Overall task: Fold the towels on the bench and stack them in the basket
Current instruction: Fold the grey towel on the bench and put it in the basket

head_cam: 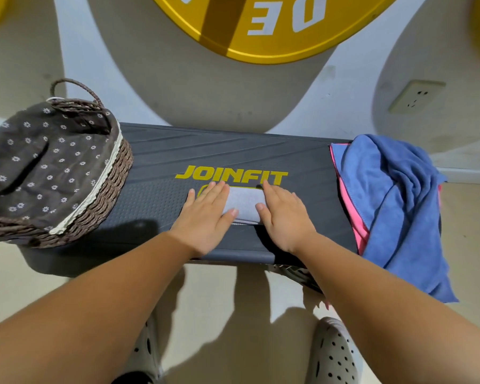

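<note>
Here the left hand (205, 214) and right hand (281, 217) lie flat, fingers spread, pressing the edges of a small folded grey towel (244, 203) at the counter's (155, 195) near middle; neither grip is closed on anything. The towel looks light, soft and limp, likely to unfold, so pinch both side edges. At three o'clock, blue (394, 195) and pink (349, 206) towels wait unfolded. At nine o'clock sits the lined basket (106, 195).

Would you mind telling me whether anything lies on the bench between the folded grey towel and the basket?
Nothing visible does: the bench top is bare between the grey towel under both hands and the basket at its left end.
</note>
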